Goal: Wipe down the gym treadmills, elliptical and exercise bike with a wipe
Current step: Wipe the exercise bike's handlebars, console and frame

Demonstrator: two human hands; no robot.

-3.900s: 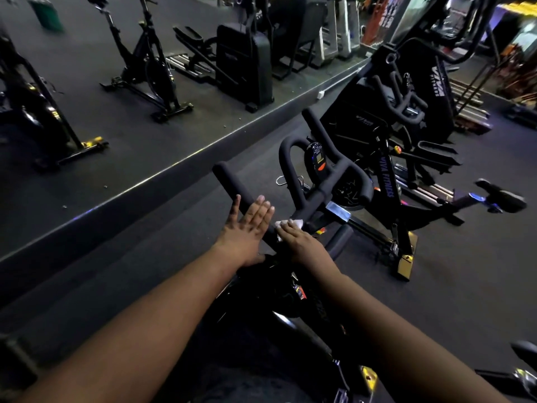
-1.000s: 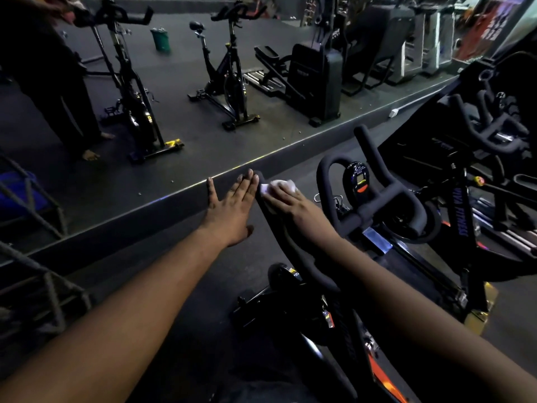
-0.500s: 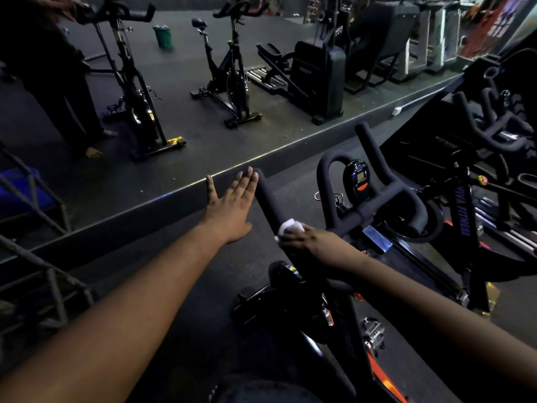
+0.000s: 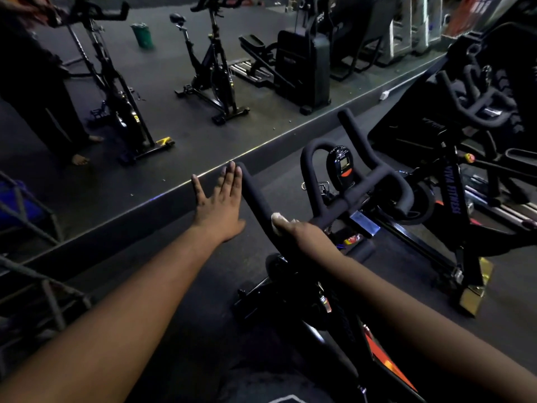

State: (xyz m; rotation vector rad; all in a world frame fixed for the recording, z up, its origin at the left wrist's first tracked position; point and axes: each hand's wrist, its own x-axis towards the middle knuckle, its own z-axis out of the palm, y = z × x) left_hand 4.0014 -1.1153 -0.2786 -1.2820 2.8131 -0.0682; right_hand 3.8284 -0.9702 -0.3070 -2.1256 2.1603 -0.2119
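head view: right hand (image 4: 305, 232) pinches a white wipe (image 4: 277, 221) against the spin bike's left handlebar horn (image 4: 255, 196), seemingly near its base. the horn's long axis runs up and away from it; left hand (image 4: 219, 203) hovers flat, fingers straight, just beside the tip.

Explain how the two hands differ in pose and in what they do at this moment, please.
The left hand is flat with straight fingers and holds nothing; the right hand is curled over the white wipe. The left hand lies beside the handlebar prong near its tip; the right hand presses the wipe lower on that prong. Both reach forward to the same exercise bike.
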